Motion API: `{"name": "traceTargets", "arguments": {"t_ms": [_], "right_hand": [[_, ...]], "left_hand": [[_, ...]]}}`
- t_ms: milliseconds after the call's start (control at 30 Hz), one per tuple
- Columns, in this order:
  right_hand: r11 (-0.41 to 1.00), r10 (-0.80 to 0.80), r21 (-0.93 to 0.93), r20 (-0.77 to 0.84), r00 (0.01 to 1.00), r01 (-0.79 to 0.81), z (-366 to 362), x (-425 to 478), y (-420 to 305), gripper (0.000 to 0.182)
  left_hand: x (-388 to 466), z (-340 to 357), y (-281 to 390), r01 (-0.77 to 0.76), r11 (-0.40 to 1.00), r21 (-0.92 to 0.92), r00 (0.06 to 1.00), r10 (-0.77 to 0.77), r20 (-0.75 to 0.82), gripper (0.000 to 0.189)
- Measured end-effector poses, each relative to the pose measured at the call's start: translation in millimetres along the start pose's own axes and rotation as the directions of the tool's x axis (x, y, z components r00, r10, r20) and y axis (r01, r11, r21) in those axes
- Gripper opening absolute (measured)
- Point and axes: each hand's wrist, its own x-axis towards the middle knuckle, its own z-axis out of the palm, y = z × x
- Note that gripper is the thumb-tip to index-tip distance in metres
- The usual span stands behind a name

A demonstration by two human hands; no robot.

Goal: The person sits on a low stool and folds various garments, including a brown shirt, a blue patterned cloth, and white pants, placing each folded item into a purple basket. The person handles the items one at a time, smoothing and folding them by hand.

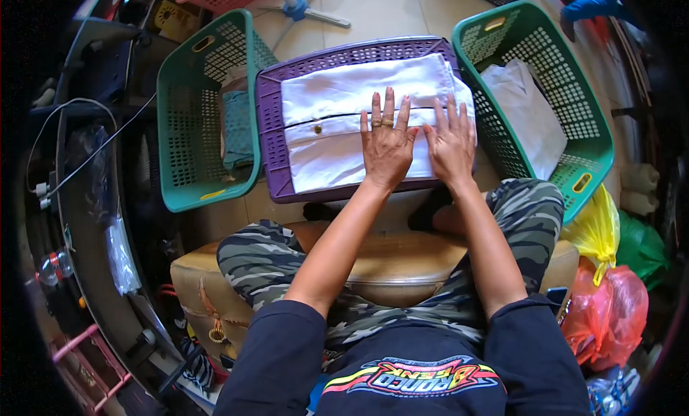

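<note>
A folded white garment (328,163) with a dark-edged band and one brass-coloured button (317,129) lies flat on an upturned purple plastic basket (273,141). Palm down, my left hand (388,144) presses on the cloth right of its middle, fingers spread, rings on one finger. Beside it my right hand (452,144) rests flat near the garment's right edge, its thumb close to the left thumb. Neither hand grips anything. What lies beneath the palms is hidden.
A green plastic basket (250,163) at left holds folded teal cloth (238,126). Another green basket (603,120) at right contains white cloth (519,104). A stand's base (296,10) is on the tiled floor behind. Yellow (595,227) and red plastic bags (608,314) lie at right.
</note>
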Motion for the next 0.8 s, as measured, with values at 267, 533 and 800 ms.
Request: {"name": "traceTargets", "arguments": {"t_ms": [267, 533, 800], "right_hand": [[0.998, 0.047, 0.029, 0.012, 0.999, -0.048, -7.3, 21.4, 9.6, 0.045], [0.944, 0.328, -0.016, -0.039, 0.944, -0.329, 4.3, 72.2, 26.2, 0.066], [0.984, 0.122, 0.122, 0.092, 0.988, -0.133, -2.1, 93.6, 34.6, 0.053]], "left_hand": [[12.1, -22.1, -41.5, 0.143, 0.983, -0.119, 0.969, -0.164, -0.187, 0.048], [29.0, -49.3, -166.2, 0.678, 0.716, -0.166, 0.723, -0.690, -0.021, 0.053], [48.7, -52.3, -180.8, 0.771, 0.613, -0.172, 0.637, -0.743, 0.206, 0.046]]}}
